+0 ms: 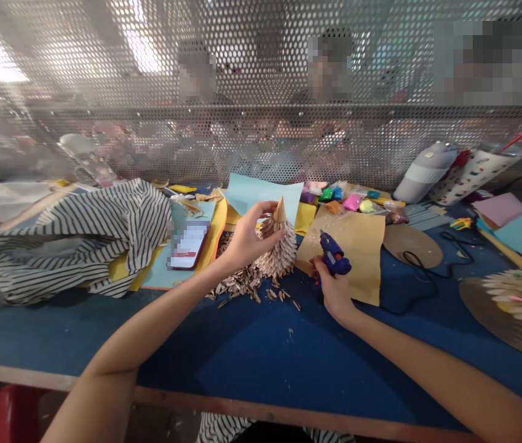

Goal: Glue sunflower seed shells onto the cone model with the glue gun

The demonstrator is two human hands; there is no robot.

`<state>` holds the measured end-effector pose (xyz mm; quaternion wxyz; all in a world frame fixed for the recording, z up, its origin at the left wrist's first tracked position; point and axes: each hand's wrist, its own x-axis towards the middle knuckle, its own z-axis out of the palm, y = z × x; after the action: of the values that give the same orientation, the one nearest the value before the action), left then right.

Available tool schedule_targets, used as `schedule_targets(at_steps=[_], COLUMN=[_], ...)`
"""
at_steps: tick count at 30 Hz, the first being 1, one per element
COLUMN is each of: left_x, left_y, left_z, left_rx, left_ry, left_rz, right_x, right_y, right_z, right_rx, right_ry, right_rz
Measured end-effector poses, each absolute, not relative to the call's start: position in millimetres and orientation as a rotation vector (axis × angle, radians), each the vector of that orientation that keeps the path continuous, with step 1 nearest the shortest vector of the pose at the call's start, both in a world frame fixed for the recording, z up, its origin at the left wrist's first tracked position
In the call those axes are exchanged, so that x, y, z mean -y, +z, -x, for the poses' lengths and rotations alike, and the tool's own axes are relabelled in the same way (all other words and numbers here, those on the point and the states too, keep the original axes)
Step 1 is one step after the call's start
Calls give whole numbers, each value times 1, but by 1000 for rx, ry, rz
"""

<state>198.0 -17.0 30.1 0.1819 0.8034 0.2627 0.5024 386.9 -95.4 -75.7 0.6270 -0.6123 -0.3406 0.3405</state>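
Note:
A small cone (280,249) covered in overlapping sunflower seeds stands on the blue table (261,363), its bare paper tip showing at the top. My left hand (248,237) reaches over it, fingers pinched at the cone's upper side. My right hand (332,284) is closed round a blue glue gun (333,253), nozzle pointing up and left, just right of the cone. A heap of loose sunflower seeds (242,284) lies at the cone's foot.
A striped cloth (90,237) and a phone (189,245) lie left. Coloured paper sheets, tan paper (357,246), clay packets (348,200) and two cups (449,169) sit behind and right. A black cord (420,267) crosses the table. Another seed-covered piece (521,295) lies far right. A perforated metal screen (261,92) separates people beyond.

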Motion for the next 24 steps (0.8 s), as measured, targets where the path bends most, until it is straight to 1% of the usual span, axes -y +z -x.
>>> schedule_targets(at_steps=[9,15,24], left_x=[13,11,12], left_y=[27,28,66], left_z=[-193,-192,-200], left_rx=[-707,-684,-842], left_ry=[1322,1327,1295], left_rz=[-2101,-2121,-2187], right_x=[97,96,98], right_y=[-71,-71,-69], right_z=[-386,-386,-385], right_rx=[780,780,752], right_ry=[781,791,834], right_rz=[1414,1417,1438])
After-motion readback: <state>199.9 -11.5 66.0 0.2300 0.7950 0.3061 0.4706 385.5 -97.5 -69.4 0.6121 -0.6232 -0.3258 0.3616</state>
